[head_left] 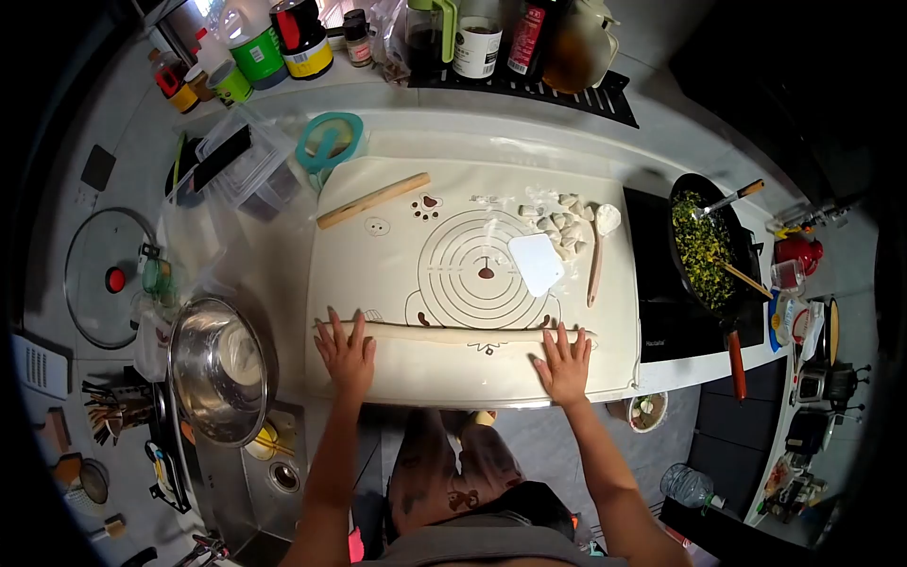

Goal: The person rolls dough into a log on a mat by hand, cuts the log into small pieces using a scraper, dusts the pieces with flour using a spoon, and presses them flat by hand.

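Note:
A long rope of dough (pixel 444 334) stretches across the near part of the cream pastry mat (pixel 378 274). On its left end lies my left hand (pixel 347 353), flat with the fingers spread. My right hand (pixel 564 365) rests the same way on the rope near its right end. Beyond, several cut dough pieces (pixel 564 225) are heaped at the mat's far right. Beside them lie a white dough scraper (pixel 536 264) and a slim wooden stick (pixel 594 265). A wooden rolling pin (pixel 373 200) lies slanted at the far left of the mat.
On the right, a wok (pixel 701 248) of chopped green and yellow filling sits on the black cooktop (pixel 652 312). A steel bowl (pixel 222 373) stands at the left by the sink (pixel 241 482). Bottles and a green-handled jug (pixel 433 36) line the back ledge.

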